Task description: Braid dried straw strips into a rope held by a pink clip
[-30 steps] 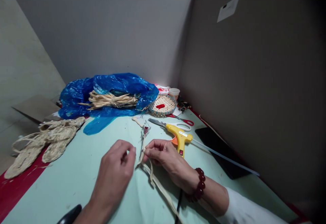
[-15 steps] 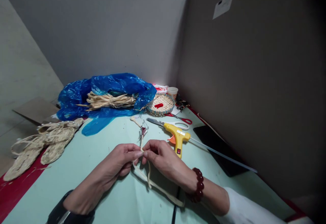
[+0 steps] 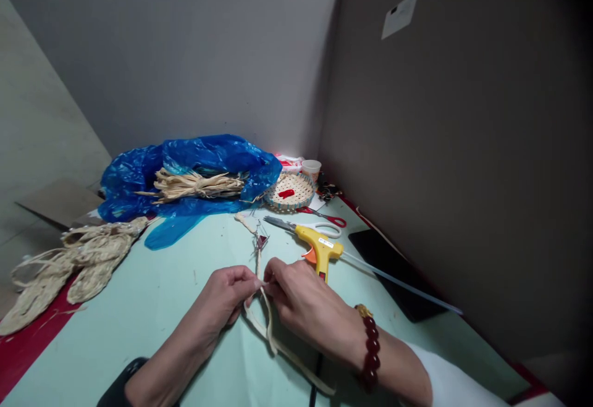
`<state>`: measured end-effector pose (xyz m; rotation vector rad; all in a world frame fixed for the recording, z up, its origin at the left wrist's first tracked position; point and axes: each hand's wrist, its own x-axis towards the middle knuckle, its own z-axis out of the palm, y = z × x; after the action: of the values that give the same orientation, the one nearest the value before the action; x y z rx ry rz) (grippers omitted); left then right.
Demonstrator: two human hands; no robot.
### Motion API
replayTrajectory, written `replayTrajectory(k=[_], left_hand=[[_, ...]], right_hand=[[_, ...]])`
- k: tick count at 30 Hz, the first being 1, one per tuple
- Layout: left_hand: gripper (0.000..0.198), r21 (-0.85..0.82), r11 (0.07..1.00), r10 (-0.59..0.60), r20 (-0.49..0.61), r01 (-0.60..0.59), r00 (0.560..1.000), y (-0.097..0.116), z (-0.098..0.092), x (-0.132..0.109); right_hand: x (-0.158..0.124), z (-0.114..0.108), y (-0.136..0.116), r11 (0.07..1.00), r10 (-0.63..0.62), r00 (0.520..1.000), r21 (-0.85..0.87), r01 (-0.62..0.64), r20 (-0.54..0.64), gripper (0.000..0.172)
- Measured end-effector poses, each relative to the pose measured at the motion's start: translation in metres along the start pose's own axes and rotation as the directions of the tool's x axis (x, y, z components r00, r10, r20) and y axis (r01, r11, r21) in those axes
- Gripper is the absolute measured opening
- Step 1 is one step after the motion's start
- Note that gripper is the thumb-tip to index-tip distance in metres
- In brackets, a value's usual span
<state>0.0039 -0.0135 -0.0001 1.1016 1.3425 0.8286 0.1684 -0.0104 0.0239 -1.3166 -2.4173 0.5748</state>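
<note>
A pale braided straw cord (image 3: 259, 263) runs toward me from a dark red binder clip (image 3: 261, 242), which grips it on the table. My left hand (image 3: 227, 299) pinches the cord's near end between thumb and fingers. Close against it, my right hand (image 3: 301, 302) also pinches the straw, its fingertips partly hidden behind its knuckles. Below both hands, loose straw strands (image 3: 296, 360) trail over the table toward the lower right. A short pale tail (image 3: 244, 222) of the cord lies beyond the clip.
A yellow glue gun (image 3: 319, 245) and white-handled scissors (image 3: 319, 229) lie right of the clip. Behind are a blue plastic bag (image 3: 217, 151) with a straw bundle (image 3: 199, 185), a woven basket (image 3: 301, 191) and red scissors (image 3: 333, 219). Woven sandals (image 3: 97, 252) sit left; a black tablet-like slab (image 3: 407, 289) lies right.
My right hand has turned over, its back now facing up more. Both hands sit slightly lower in view, still pinching the straw. The loose strands have shifted a little.
</note>
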Motion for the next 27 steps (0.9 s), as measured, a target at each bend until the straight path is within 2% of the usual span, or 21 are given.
replayTrajectory(k=[3, 6, 10, 16, 21, 25, 27], left_hand=[[0.023, 0.02, 0.999, 0.039, -0.021, -0.039, 0.999, 0.002, 0.004, -0.004], [0.024, 0.017, 0.998, 0.057, -0.031, -0.056, 0.998, 0.003, 0.006, -0.006], [0.024, -0.045, 0.998, 0.031, -0.025, -0.033, 0.999, -0.001, 0.007, -0.007], [0.023, -0.154, 0.988, -0.006, 0.003, 0.007, 1.0, -0.004, 0.004, -0.004], [0.026, -0.298, 0.955, 0.017, 0.042, -0.004, 0.999, -0.005, -0.001, -0.007], [0.029, -0.302, 0.953, 0.007, 0.028, 0.002, 1.0, -0.006, -0.001, -0.009], [0.029, -0.294, 0.956, -0.005, 0.008, 0.007, 1.0, -0.006, -0.001, -0.008]], right_hand=[[-0.002, 0.0, -0.003, 0.991, 0.003, 0.998, -0.136, -0.011, -0.059, 0.012], [-0.004, 0.005, -0.005, 0.986, -0.059, 0.986, -0.162, 0.033, -0.155, 0.011], [-0.008, 0.015, -0.006, 0.979, -0.156, 0.969, -0.163, 0.126, -0.19, 0.013], [-0.015, 0.023, -0.01, 0.922, -0.307, 0.942, -0.289, 0.258, -0.138, 0.008], [-0.017, 0.022, -0.01, 0.837, -0.432, 0.898, -0.408, 0.364, -0.086, 0.016], [-0.017, 0.02, -0.005, 0.803, -0.472, 0.879, -0.44, 0.401, -0.061, 0.018], [-0.017, 0.019, -0.004, 0.803, -0.488, 0.871, -0.421, 0.423, -0.054, 0.012]])
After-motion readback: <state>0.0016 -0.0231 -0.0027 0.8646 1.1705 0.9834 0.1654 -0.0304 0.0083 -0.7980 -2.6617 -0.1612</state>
